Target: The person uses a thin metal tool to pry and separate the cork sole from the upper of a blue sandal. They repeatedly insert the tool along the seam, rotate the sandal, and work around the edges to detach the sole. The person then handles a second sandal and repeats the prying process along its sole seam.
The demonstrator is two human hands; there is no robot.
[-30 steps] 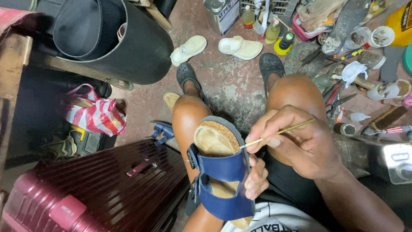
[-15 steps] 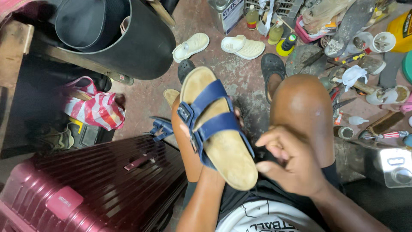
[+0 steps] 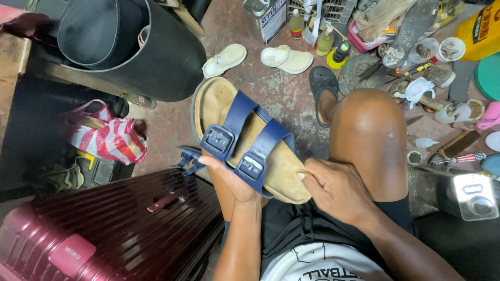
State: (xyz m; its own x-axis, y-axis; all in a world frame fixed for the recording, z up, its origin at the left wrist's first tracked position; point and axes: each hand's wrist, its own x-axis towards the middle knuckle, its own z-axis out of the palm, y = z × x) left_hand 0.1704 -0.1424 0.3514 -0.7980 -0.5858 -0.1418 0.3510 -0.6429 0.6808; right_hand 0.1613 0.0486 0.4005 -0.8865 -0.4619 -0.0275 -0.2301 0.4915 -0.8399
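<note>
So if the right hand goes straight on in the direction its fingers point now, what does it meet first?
The right hand points left, and its fingertips already touch the heel of the sandal. Past that, the line probably meets the left hand under the sandal, though depth is unclear.

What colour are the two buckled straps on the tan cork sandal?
Dark blue. The two buckled straps cross the tan cork sandal, clearest in the head view, held by the left hand.

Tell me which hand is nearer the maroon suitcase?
Left. The left hand grips the sandal from beneath, close above the maroon suitcase edge. The right hand pinches the sandal's heel end, farther off beside the knee.
</note>
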